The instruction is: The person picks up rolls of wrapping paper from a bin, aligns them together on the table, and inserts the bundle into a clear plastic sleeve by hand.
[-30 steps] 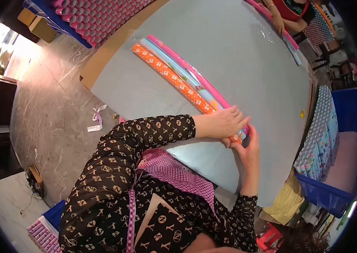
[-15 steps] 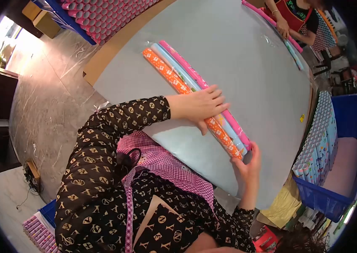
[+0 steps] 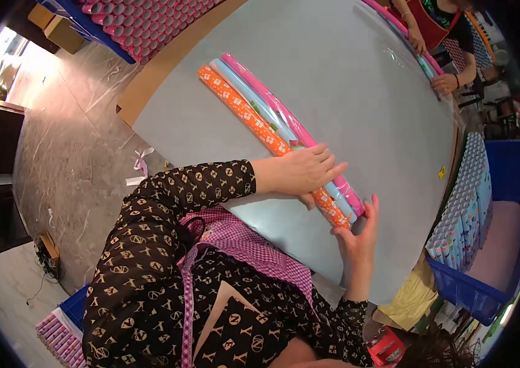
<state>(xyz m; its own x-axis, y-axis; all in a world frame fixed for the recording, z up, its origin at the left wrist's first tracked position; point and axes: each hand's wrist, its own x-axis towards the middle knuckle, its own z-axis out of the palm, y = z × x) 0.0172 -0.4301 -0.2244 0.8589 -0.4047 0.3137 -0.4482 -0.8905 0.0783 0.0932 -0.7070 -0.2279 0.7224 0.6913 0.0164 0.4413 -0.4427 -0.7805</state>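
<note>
Three rolls of wrapping paper lie side by side on the grey tabletop point(image 3: 211, 129): an orange roll point(image 3: 235, 104), a light blue roll point(image 3: 244, 98) and a pink roll point(image 3: 266, 95). Clear, shiny film shows over them. Across their lower half rests my left hand point(image 3: 303, 168), palm down, fingers stretched out over the far side and thumb at the near side. My right hand point(image 3: 361, 233) cups the lower right ends, its thumb at the orange roll and its fingers at the pink one.
Opposite, a co-worker point(image 3: 438, 30) handles other rolls at the table's far right edge. A blue bin point(image 3: 462, 288) of upright blue rolls stands right. Pink rolls point(image 3: 143, 30) are stacked at upper left. A ribbon-like scrap point(image 3: 141, 162) lies on the floor.
The rolls have shifted slightly up and left. My left hand has slid along them toward their lower right ends. The co-worker's one hand has moved lower along their rolls.
</note>
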